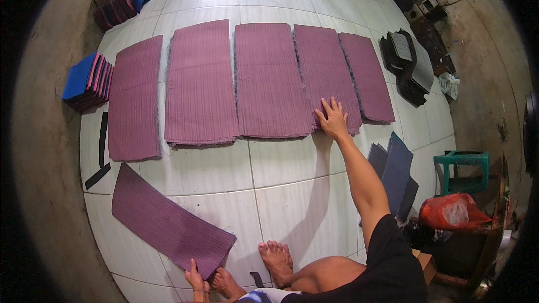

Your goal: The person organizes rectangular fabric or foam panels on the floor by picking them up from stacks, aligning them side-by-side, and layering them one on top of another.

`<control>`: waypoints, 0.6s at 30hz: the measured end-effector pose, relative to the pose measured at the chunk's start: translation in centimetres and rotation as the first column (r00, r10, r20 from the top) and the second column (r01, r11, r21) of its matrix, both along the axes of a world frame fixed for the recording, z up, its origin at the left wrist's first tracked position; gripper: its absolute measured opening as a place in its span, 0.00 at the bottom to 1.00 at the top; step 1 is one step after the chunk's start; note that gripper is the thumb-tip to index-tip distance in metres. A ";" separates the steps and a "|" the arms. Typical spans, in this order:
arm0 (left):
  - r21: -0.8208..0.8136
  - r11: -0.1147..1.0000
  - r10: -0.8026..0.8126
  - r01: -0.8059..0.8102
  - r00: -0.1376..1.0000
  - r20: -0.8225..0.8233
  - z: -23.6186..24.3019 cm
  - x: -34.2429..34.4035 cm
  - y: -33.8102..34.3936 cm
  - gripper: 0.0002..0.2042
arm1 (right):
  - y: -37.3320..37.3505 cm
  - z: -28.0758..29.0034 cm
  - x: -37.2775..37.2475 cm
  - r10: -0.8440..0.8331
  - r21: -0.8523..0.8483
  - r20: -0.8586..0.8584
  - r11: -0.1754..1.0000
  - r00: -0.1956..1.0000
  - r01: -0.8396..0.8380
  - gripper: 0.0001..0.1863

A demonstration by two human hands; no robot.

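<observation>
Several stacks of purple striped fabric panels lie side by side in a row on the tiled floor. My right hand (pixel 334 119), fingers spread, rests on the near end of one panel stack (pixel 325 67), just left of the rightmost stack (pixel 368 76). Down at the lower left, my left hand (pixel 195 276) grips the near corner of a loose purple fabric panel (pixel 168 219), thumb on top and the other fingers mostly hidden beneath. This panel slants across the tiles, its near end beside my feet.
Blue and pink folded pieces (pixel 87 81) are piled at the left, by black strips (pixel 103 140). Grey fabric pieces (pixel 396 171) lie at the right, below a dark folded pile (pixel 412 67). A green stool (pixel 463 171) and a red plastic bag (pixel 453 211) stand beyond them.
</observation>
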State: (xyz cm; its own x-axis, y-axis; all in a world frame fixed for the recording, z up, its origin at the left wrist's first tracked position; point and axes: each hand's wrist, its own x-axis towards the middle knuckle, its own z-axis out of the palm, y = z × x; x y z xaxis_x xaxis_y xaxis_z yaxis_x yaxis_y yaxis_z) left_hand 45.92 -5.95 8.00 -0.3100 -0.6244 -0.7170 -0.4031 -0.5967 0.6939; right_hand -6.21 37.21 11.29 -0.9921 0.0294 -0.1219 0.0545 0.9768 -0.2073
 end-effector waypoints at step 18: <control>-0.001 0.994 -0.105 0.108 0.965 -0.239 0.0 1.4 -0.3 0.17 | -28.1 0.6 32.2 0.901 -0.653 -0.217 0.153 0.377 -0.742 0.36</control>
State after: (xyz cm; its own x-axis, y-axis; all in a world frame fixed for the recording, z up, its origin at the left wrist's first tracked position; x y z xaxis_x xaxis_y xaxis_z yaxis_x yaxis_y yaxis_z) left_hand 47.30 -6.20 8.04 -0.5374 -0.5705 -0.6211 -0.2882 -0.5679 0.7710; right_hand 25.94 9.12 11.86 -0.3279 -0.9386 0.1072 -0.5887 0.1142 -0.8003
